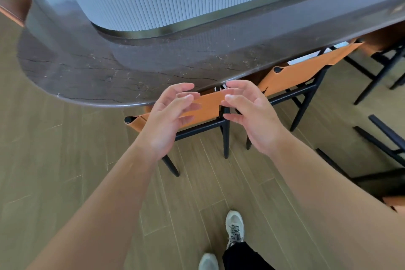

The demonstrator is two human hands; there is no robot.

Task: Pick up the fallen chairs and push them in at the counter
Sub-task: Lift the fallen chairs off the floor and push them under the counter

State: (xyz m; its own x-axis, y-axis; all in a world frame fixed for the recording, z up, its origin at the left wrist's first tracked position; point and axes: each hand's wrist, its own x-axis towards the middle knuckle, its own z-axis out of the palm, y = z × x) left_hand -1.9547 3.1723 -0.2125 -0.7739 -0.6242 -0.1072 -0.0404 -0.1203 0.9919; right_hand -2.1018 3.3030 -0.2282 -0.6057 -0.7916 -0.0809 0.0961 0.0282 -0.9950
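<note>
An upright chair (208, 103) with an orange leather back and black frame stands tucked under the dark stone counter (87, 72). Both my hands hover just in front of its backrest without holding it. My left hand (168, 116) has loosely spread fingers over the left half of the backrest. My right hand (252, 112) is beside it with relaxed, slightly curled fingers, over the chair's right post. A second orange chair (302, 70) stands upright under the counter to the right. At the right edge, black legs of another chair (385, 138) lie low on the floor.
A white ribbed bar wall (175, 2) with a brass base rises behind the counter. More black chair legs (383, 68) show at the far right under the counter. My shoes (234, 228) stand on the wooden plank floor (54, 160).
</note>
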